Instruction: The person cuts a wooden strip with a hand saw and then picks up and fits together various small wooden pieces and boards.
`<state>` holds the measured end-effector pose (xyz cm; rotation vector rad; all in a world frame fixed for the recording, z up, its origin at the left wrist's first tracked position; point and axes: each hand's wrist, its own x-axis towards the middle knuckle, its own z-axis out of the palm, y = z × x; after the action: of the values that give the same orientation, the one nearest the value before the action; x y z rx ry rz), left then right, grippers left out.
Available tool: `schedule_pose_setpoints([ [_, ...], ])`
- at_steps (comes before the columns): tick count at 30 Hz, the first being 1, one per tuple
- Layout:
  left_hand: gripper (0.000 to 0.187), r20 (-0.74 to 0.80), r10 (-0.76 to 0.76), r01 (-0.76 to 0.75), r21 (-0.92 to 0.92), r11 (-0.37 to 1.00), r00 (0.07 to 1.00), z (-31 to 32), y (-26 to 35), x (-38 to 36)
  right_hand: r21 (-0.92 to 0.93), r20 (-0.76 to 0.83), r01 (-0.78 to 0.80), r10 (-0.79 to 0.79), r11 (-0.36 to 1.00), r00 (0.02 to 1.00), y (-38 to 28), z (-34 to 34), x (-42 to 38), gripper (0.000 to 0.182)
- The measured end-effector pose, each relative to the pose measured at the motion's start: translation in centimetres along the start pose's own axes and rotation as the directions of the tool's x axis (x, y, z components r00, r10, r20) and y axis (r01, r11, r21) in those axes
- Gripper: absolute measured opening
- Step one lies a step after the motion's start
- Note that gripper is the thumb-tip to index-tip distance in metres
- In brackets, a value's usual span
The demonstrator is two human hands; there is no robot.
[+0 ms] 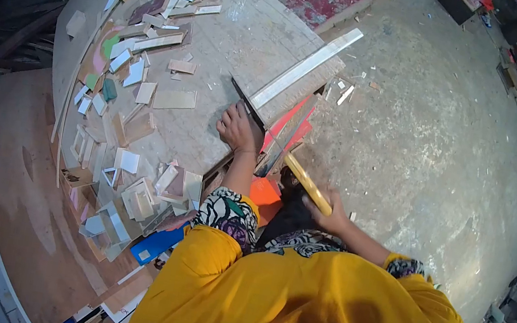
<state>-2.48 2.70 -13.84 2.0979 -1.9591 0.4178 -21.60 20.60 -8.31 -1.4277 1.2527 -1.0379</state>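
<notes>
A long pale strip (310, 67) lies across the corner of the work table (229, 48). My left hand (238, 130) is closed at the strip's near end, close beside the dark blade, with its fingers partly hidden. My right hand (326, 211) grips the yellow handle of a handsaw (306, 181), slightly blurred. The saw's thin blade runs up and left from the handle and crosses the strip just beyond my left hand. Red pieces (290, 126) show below the table edge, under the saw.
Many wood and white-faced offcuts (156, 40) are scattered over the table's left side. A blue object (157, 245) sits near my left elbow. Brown board (26, 179) lies at far left. The concrete floor (427, 120) has scraps near the table corner.
</notes>
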Motion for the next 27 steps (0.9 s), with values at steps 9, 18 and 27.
schedule_pose_setpoints([
  [9, 0.027, -0.025, -0.019, 0.021, 0.053, 0.998, 1.000, -1.6, 0.5, 0.1, -0.071, -0.013, -0.063, 0.062, 0.995, 0.998, -0.5, 0.3, 1.0, 0.015],
  [18, 0.022, -0.030, 0.015, -0.013, 0.048, 0.999, 0.999, -1.3, 0.3, -0.2, 0.072, 0.082, -0.187, 0.182, 0.980, 0.980, 1.5, 1.6, 4.0, 0.020],
  [27, 0.021, -0.066, -0.025, 0.028, 0.046, 0.999, 0.997, 1.0, -0.3, -0.6, 0.003, 0.012, -0.016, 0.016, 1.000, 1.000, 1.8, -1.1, -4.0, 0.020],
])
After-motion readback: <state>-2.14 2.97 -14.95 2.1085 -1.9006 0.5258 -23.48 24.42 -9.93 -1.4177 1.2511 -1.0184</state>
